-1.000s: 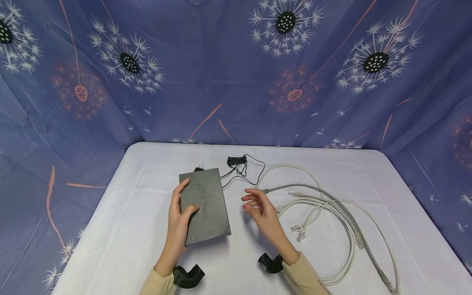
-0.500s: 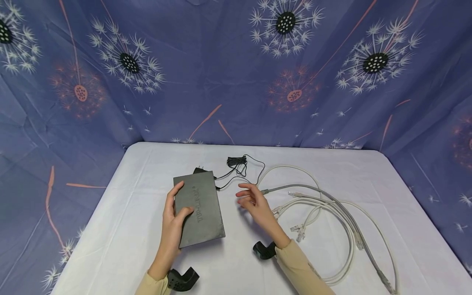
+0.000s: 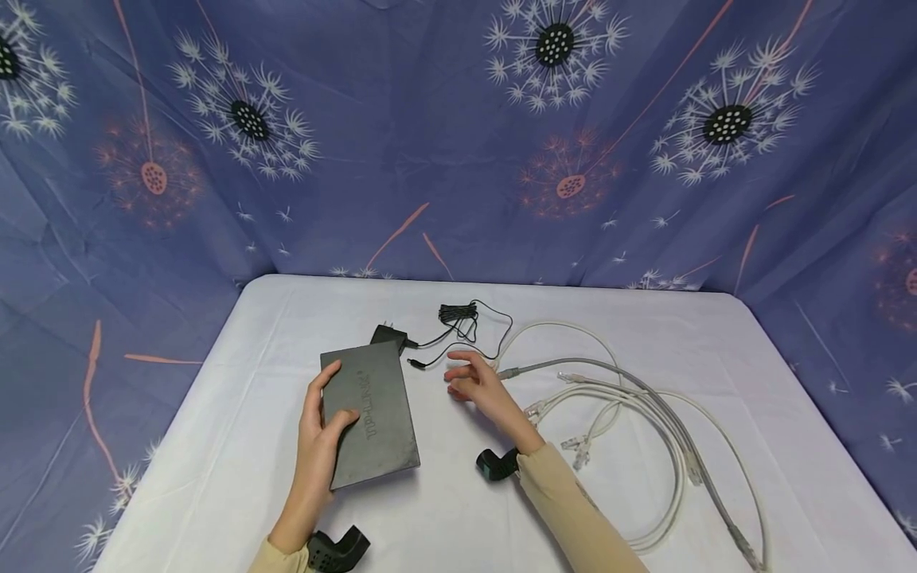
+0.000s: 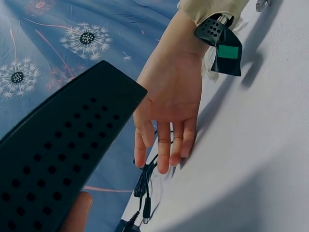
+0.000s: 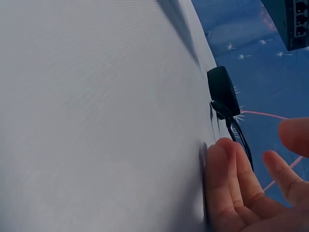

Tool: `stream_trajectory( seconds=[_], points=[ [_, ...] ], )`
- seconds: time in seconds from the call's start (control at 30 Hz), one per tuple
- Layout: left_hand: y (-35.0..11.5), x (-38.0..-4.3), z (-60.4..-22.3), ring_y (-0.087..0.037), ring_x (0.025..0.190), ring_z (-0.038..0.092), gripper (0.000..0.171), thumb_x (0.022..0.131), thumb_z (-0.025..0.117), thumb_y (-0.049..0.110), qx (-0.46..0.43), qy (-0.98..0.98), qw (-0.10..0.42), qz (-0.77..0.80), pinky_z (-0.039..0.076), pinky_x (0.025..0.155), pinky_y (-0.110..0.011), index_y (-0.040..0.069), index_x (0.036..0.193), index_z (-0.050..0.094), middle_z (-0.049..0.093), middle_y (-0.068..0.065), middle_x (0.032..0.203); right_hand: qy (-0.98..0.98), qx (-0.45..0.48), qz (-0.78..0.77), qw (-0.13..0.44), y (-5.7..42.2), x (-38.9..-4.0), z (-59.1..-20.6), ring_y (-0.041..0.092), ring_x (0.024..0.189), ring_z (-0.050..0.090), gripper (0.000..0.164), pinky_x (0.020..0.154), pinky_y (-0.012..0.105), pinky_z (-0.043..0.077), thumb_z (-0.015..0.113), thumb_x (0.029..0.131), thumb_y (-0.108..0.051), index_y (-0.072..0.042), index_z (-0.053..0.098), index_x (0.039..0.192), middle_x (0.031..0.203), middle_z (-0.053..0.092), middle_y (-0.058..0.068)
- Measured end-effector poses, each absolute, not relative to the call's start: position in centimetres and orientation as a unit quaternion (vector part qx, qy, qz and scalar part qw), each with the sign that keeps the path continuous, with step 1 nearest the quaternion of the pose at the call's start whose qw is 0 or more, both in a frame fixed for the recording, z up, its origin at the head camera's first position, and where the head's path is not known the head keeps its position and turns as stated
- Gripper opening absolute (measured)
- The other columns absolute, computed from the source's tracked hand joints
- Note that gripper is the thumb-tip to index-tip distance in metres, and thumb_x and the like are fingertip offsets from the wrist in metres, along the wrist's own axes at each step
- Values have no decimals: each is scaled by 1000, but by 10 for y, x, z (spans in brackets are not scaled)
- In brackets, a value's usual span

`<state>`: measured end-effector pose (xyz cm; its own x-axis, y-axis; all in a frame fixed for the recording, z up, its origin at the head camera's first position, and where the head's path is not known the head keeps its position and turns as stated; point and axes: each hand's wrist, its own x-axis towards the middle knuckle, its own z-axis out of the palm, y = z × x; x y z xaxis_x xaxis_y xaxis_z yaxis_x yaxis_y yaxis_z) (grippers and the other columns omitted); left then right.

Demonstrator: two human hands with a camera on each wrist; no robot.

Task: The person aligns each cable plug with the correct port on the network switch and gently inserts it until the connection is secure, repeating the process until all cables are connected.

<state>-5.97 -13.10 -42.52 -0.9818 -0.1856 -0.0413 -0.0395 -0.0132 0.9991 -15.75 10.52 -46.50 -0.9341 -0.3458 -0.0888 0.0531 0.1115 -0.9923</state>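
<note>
A dark grey network switch (image 3: 376, 442), lettered TP-LINK on top, is gripped at its left edge by my left hand (image 3: 315, 442), thumb over the top. Vent holes line the side of the switch (image 4: 63, 154) in the left wrist view. A row of ports on the switch (image 5: 300, 21) shows at the right wrist view's top corner. My right hand (image 3: 487, 394) holds nothing, its fingers loosely bent close to the barrel plug (image 3: 417, 364) of a black power adapter (image 3: 390, 335). The adapter lies on the table just beyond the switch, partly behind it.
The adapter's bundled black cord (image 3: 458, 313) lies at the back middle. On the right, coiled white network cables (image 3: 673, 446) and a grey network cable (image 3: 662, 406) spread over the white-covered table (image 3: 215, 446). A patterned blue cloth (image 3: 444, 143) hangs behind.
Both hands have moved left, the switch coming with my left hand and slightly toward me. More of the adapter and its barrel plug now show from behind the switch.
</note>
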Motion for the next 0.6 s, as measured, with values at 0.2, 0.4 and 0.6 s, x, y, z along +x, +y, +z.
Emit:
stream_trajectory(
  seconds=[0.2, 0.4, 0.6],
  points=[
    [-133, -58, -427, -16, 143, -1, 68, 86, 50, -1, 79, -702, 51, -706, 8, 109, -46, 25, 147, 34, 9, 7, 156, 729, -98, -656, 170, 99, -155, -447, 47, 98, 57, 45, 83, 49, 49, 46, 91, 7, 11, 38, 135, 113, 53, 36],
    [-133, -58, -429, -16, 143, 1, 68, 86, 49, -1, 79, -701, 50, -707, 10, 108, -47, 25, 148, 34, 9, 6, 157, 723, -98, -657, 189, 95, -162, -450, 43, 93, 60, 47, 75, 45, 51, 43, 91, 8, 10, 36, 138, 115, 51, 36],
    [-134, -57, -430, -16, 143, -2, 68, 86, 49, 0, 79, -703, 48, -705, 8, 109, -47, 26, 148, 33, 9, 7, 157, 722, -104, -656, 191, 93, -175, -471, 30, 84, 63, 48, 67, 34, 51, 40, 91, 7, 4, 39, 139, 115, 55, 29]
  ],
)
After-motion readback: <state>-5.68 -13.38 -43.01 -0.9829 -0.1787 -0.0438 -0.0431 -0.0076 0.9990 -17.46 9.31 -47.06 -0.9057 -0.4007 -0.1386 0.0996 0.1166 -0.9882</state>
